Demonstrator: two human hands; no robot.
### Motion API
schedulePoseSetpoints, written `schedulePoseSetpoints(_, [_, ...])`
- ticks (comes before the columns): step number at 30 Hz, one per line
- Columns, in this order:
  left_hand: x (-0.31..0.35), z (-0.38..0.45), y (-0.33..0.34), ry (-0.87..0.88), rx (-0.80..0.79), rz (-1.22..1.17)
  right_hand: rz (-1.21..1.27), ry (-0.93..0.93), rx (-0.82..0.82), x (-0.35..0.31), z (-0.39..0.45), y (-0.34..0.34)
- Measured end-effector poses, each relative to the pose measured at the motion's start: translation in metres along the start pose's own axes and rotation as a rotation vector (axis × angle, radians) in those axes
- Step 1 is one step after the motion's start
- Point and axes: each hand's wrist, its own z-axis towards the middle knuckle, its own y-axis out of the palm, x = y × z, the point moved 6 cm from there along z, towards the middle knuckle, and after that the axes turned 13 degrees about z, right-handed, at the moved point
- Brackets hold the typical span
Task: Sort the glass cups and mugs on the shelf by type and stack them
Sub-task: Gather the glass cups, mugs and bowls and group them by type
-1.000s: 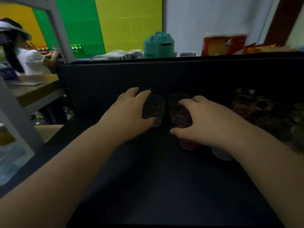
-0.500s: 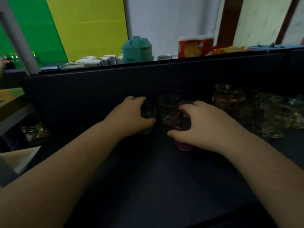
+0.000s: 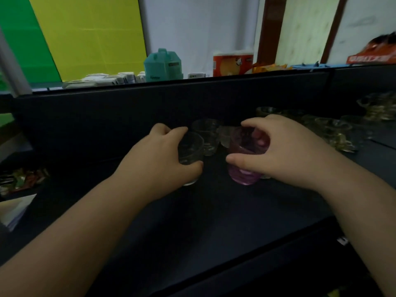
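On the dark shelf (image 3: 192, 221) my left hand (image 3: 158, 159) grips a clear glass cup (image 3: 191, 150) from its left side, thumb under the front. My right hand (image 3: 285, 151) holds a pink glass cup (image 3: 243, 168), fingers over its rim and thumb across its front. Between and behind them stands another clear glass cup (image 3: 206, 133). A cluster of amber and clear glass mugs (image 3: 334, 131) sits to the right, partly hidden by my right hand.
The shelf has a black back wall (image 3: 107, 116). Above it sit a teal box (image 3: 162, 65), white packets (image 3: 102, 79) and an orange package (image 3: 232, 63). Coloured packets (image 3: 21, 179) lie on a lower level at the left.
The camera has swung right, bringing more mugs into view. Both hands keep their grips; the pink cup and the clear cup now sit slightly further apart.
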Motion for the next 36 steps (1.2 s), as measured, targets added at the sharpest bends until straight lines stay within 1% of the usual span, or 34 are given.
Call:
schedulePoseSetpoints(6, [0.058,-0.009,-0.016,0.160,0.043,-0.039,-0.015,0.081,0.082,0.031,-0.045,-0.048])
schedulePoseSetpoints(10, [0.114,-0.006,-0.021,0.270,0.060,-0.078,-0.076,0.188,0.133,0.068,-0.072,-0.083])
schedulePoseSetpoints(14, [0.176,0.001,-0.015,0.354,0.050,-0.119,-0.081,0.244,0.183,0.109,-0.093,-0.117])
schedulePoseSetpoints(20, [0.279,0.023,0.000,0.417,0.052,-0.140,-0.114,0.284,0.227,0.180,-0.124,-0.176])
schedulePoseSetpoints(26, [0.400,0.046,0.024,0.454,0.049,-0.159,-0.119,0.316,0.288,0.276,-0.161,-0.249])
schedulePoseSetpoints(31, [0.491,0.065,0.043,0.455,0.039,-0.197,-0.117,0.319,0.322,0.356,-0.181,-0.305])
schedulePoseSetpoints(36, [0.572,0.090,0.065,0.477,0.009,-0.214,-0.091,0.333,0.344,0.416,-0.195,-0.348])
